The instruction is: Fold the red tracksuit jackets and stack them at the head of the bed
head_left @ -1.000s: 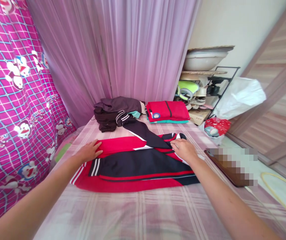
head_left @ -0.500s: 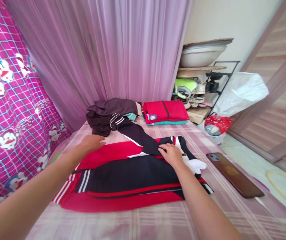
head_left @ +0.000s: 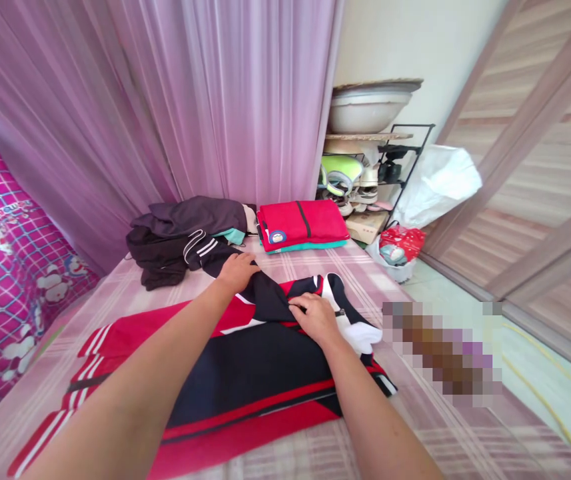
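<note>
A red, black and white track jacket [head_left: 255, 367] lies spread over the bed, its striped hem to the left and its collar to the right. One black sleeve [head_left: 270, 297] slants away across it, with white stripes at the cuff [head_left: 200, 247]. Partway along that sleeve is my left hand [head_left: 238, 272], its fingers curled over the fabric. My right hand [head_left: 315, 315] grips the sleeve by the shoulder, thumb and fingers close together. White cloth [head_left: 362, 337] pokes out near the collar, just right of my right hand.
Dark crumpled clothes [head_left: 185, 227] lie at the far left of the bed, touching the cuff. Beside them is a folded red garment [head_left: 302, 225] atop a teal one. Behind stand a purple curtain [head_left: 235, 100] and a shoe rack [head_left: 410, 160]. A blurred-out patch covers the right edge.
My left hand has moved from the jacket's left side onto the black sleeve. My right hand keeps its hold near the shoulder. The view has swung right, shifting the scene left.
</note>
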The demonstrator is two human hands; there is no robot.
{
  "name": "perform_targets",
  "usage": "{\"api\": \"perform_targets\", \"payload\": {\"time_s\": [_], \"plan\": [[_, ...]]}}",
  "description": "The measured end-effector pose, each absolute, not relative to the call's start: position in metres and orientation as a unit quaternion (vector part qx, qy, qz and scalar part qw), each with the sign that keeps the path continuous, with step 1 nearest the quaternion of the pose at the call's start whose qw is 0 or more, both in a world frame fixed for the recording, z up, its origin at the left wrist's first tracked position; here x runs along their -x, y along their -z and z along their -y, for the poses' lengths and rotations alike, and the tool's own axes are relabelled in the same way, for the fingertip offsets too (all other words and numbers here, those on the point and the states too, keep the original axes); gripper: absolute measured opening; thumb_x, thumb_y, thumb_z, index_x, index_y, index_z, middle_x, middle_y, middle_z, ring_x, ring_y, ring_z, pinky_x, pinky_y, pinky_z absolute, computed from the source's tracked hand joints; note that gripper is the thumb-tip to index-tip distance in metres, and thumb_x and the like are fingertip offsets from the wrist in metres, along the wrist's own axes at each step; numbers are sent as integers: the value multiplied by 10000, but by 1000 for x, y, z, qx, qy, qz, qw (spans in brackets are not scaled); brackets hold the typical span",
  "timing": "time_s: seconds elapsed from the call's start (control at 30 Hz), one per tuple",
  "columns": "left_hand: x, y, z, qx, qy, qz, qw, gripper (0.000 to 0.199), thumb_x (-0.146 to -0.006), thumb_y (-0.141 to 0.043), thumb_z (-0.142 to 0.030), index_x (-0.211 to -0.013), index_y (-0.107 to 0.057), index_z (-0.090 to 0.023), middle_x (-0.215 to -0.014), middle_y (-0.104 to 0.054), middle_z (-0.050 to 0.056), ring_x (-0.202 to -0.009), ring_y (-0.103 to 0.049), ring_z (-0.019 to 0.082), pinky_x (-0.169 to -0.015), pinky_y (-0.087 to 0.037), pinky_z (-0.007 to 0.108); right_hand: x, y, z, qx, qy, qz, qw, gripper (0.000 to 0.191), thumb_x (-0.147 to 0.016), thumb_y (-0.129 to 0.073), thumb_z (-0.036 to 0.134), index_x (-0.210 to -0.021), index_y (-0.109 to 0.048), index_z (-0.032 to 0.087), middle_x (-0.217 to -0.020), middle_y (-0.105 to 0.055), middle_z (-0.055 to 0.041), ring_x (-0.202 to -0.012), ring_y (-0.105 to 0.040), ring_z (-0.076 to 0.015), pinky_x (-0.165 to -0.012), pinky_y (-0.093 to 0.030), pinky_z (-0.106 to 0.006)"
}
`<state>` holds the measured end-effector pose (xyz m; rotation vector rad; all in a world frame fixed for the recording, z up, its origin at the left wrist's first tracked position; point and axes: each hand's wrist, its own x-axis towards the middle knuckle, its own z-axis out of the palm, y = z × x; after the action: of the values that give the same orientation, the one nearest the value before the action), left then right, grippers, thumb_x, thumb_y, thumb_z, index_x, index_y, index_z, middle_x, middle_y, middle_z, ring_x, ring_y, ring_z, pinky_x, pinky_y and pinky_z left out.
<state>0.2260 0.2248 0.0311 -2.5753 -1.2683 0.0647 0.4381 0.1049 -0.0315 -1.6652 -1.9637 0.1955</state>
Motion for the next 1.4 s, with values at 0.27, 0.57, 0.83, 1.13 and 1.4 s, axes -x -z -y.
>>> {"api": "perform_targets", "payload": {"time_s": [0.27, 0.57, 0.83, 1.13, 1.4], "plan": [[-185, -65, -187, 929, -7, 313, 195, 265, -907, -458, -111, -949, -708, -190, -926, -740, 82, -963, -659, 211, -1036, -394, 405, -437, 30, -105, 627, -76, 718, 292, 239, -862, -544, 187, -905, -768, 256, -947, -759, -9, -918, -676, -185, -846, -460, -276], [-157, -55, -74, 949, -101, 267, 135, 216, -935, -472, -197, -809, -647, -216, -672, -702, 4, -650, -640, 165, -881, -433, 341, -447, 32, -106, 684, 24, 650, 330, 361, -949, -410, 239, -1075, -744, 186, -1173, -721, -89, -1092, -616, -227, -952, -436, -335], [-166, -67, -79, 952, -49, 291, 79, 370, -984, -412, -440, -896, -698, -222, -696, -701, 44, -683, -648, 191, -766, -475, 336, -458, 23, -97, 770, 27, 602, 210, 352, -956, -448, 314, -1168, -714, 226, -1295, -662, -96, -1170, -565, -277, -914, -436, -403], [-140, -32, -149, 903, 11, 425, 59, 372, -974, -409, -383, -1175, -679, -226, -1217, -705, 94, -1156, -623, 240, -1031, -452, 422, -499, -12, -162, 752, -15, 640, 157, 407, -934, -462, 311, -1272, -674, 231, -1282, -676, -107, -1169, -600, -280, -975, -437, -398], [-132, 20, -134, 856, 63, 513, 22, 457, -985, -362, -424, -1322, -605, -233, -1396, -601, 109, -1318, -517, 287, -1114, -361, 572, -528, 1, -195, 655, -150, 736, 87, 213, -836, -646, 343, -939, -788, 223, -987, -774, -41, -864, -677, -191, -756, -473, -248]]}}
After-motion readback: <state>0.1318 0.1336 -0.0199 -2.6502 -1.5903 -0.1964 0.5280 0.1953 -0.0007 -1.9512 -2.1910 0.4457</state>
